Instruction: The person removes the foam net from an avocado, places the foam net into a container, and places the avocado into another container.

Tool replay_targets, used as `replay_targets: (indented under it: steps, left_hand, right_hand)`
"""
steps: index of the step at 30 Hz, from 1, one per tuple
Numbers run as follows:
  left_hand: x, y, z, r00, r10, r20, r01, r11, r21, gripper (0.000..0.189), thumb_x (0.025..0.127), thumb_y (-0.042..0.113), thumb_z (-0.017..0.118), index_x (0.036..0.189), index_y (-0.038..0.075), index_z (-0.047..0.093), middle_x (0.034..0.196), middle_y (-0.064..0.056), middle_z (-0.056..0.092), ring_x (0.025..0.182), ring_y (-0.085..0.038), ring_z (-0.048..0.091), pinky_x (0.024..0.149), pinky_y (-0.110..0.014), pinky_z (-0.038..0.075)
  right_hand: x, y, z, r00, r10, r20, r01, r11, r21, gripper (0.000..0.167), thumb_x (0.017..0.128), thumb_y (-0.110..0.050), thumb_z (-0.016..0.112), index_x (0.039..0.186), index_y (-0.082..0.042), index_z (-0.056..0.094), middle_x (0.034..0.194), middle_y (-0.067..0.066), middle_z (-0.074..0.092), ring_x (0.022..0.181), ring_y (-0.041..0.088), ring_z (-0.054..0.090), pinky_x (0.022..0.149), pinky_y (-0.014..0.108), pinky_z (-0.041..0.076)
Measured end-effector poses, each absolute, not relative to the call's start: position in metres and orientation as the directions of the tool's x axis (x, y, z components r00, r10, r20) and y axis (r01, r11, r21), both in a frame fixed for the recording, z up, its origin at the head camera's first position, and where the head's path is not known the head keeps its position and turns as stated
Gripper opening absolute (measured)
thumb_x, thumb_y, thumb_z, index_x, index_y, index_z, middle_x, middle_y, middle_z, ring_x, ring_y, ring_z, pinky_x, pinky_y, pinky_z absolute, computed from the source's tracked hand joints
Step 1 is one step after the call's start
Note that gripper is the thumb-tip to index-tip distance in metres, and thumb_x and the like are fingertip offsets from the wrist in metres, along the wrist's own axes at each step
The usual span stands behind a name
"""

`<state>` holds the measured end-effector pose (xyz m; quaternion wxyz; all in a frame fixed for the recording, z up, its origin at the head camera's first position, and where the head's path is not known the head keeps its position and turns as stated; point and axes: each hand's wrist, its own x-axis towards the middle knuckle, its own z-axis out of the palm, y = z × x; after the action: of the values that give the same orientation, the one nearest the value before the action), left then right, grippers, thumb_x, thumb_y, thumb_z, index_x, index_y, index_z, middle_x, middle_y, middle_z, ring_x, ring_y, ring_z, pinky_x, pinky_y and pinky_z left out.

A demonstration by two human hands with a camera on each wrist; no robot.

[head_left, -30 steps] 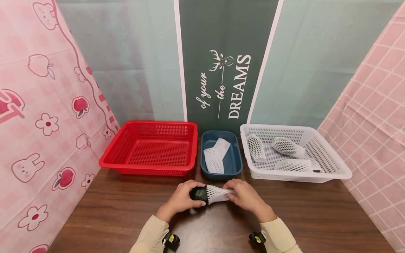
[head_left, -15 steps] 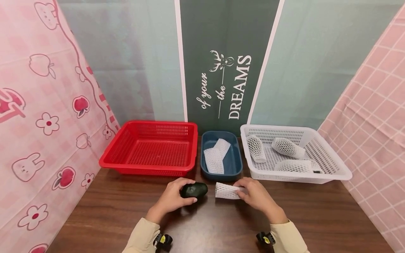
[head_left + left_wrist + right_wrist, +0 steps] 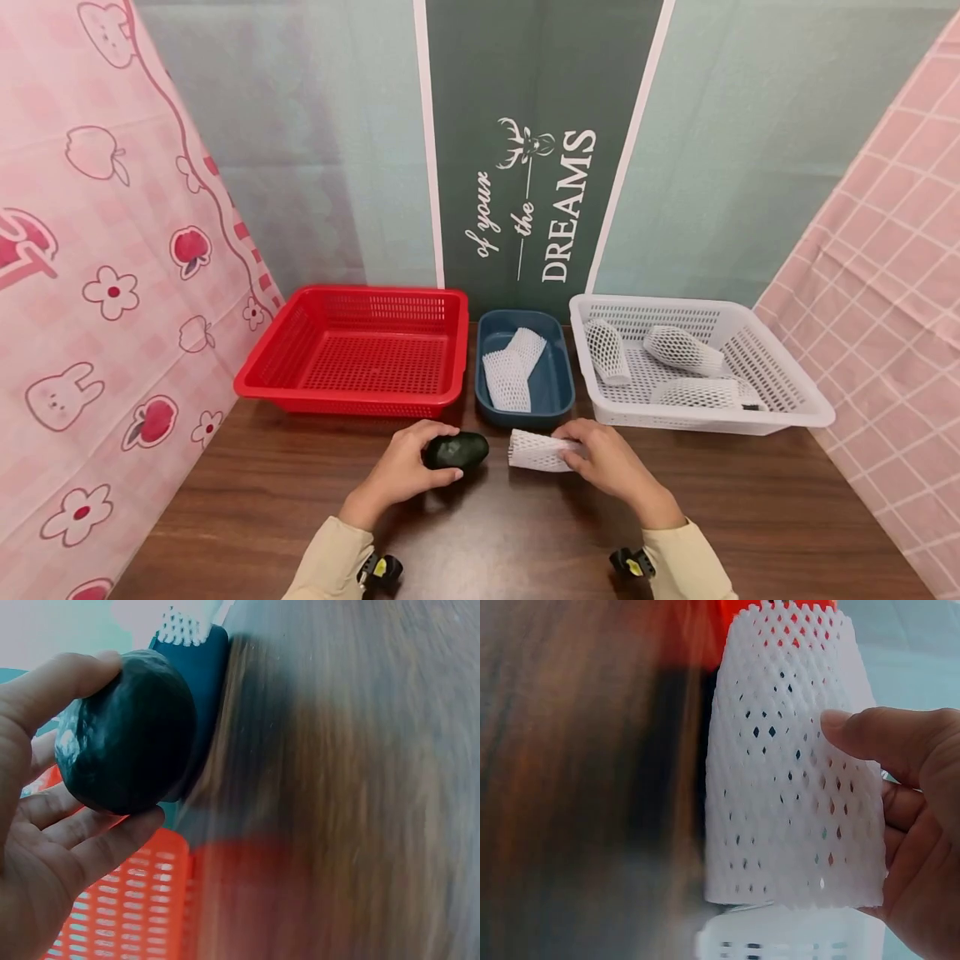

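My left hand (image 3: pixel 397 468) grips a dark green, glossy, oval avocado (image 3: pixel 459 451) by its left end, thumb on one side and fingers on the other. The avocado's bare right end points toward a white foam net sleeve (image 3: pixel 534 451), with a small gap between them. My right hand (image 3: pixel 609 463) pinches that sleeve near its right end. In the right wrist view the thumb lies on the sleeve's (image 3: pixel 787 787) near face, and its mesh looks empty and slightly flattened. Both things are held just above the wooden table (image 3: pixel 495 533).
Behind the hands stand a red basket (image 3: pixel 348 404), a blue tray (image 3: pixel 561 400) with white net sleeves (image 3: pixel 508 379), and a white basket (image 3: pixel 795 408). Several net-covered items (image 3: pixel 682 348) lie in the white basket. Patterned cloths hang at the back and sides.
The sleeve was partly over the avocado a second ago; now they are apart. My left hand moved left with the avocado, my right hand right with the sleeve.
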<state>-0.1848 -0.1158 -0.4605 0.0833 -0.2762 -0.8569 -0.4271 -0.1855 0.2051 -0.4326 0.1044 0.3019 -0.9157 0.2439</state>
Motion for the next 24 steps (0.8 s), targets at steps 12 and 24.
replay_targets:
  steps: [12, 24]
  left_hand:
    - [-0.177, -0.135, -0.456, -0.813, 0.408, 0.414, 0.579, 0.500, 0.644, 0.049, 0.065, 0.024, 0.085, 0.108, 0.012, 0.066, 0.105, 0.004, 0.062, 0.093, -0.012, 0.057, 0.074, -0.033, 0.049]
    - [-0.173, -0.152, -0.460, -0.837, 0.363, 0.410, 0.547, 0.519, 0.657, 0.049, 0.064, 0.025, 0.085, 0.108, 0.012, 0.066, 0.105, 0.004, 0.062, 0.092, -0.014, 0.058, 0.072, -0.033, 0.050]
  right_hand:
    - [-0.201, 0.198, -0.407, -0.800, -0.475, 0.367, -0.600, 0.641, -0.480, 0.018, 0.077, -0.007, 0.075, 0.088, -0.012, 0.062, 0.075, -0.011, 0.055, 0.063, 0.004, 0.049, 0.057, 0.025, 0.044]
    - [-0.221, 0.192, -0.396, -0.888, -0.340, 0.308, -0.458, 0.699, -0.549, 0.014, 0.079, -0.008, 0.074, 0.090, -0.002, 0.068, 0.070, -0.003, 0.055, 0.062, 0.012, 0.048, 0.054, 0.026, 0.044]
